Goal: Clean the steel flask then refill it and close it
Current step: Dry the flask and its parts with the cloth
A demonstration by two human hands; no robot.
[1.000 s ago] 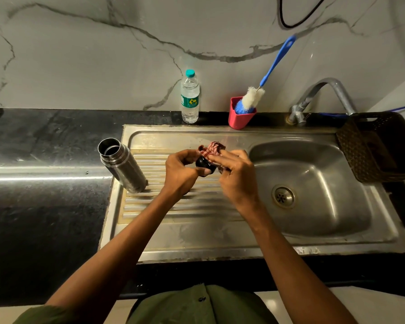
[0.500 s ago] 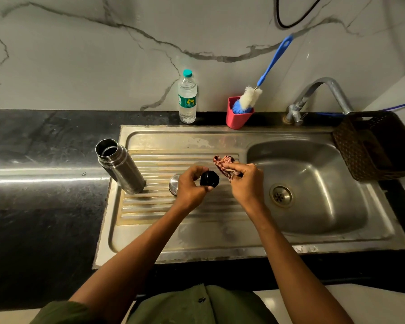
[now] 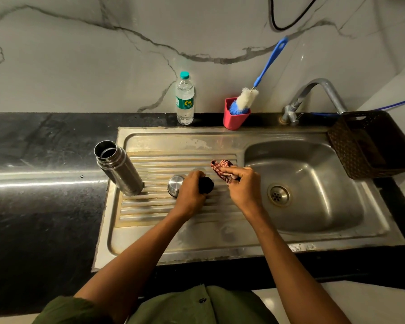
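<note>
The open flask (image 3: 119,168) stands at the drainboard's left edge. The left hand (image 3: 191,191) grips the black stopper (image 3: 206,185) beside the steel cap (image 3: 175,185); the right hand (image 3: 243,185) pinches a cloth (image 3: 222,169). Wiping seems finished; next likely comes refilling from the bottle (image 3: 184,99).

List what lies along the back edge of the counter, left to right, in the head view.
Water bottle → red cup holding the bottle brush → tap → basket.
</note>
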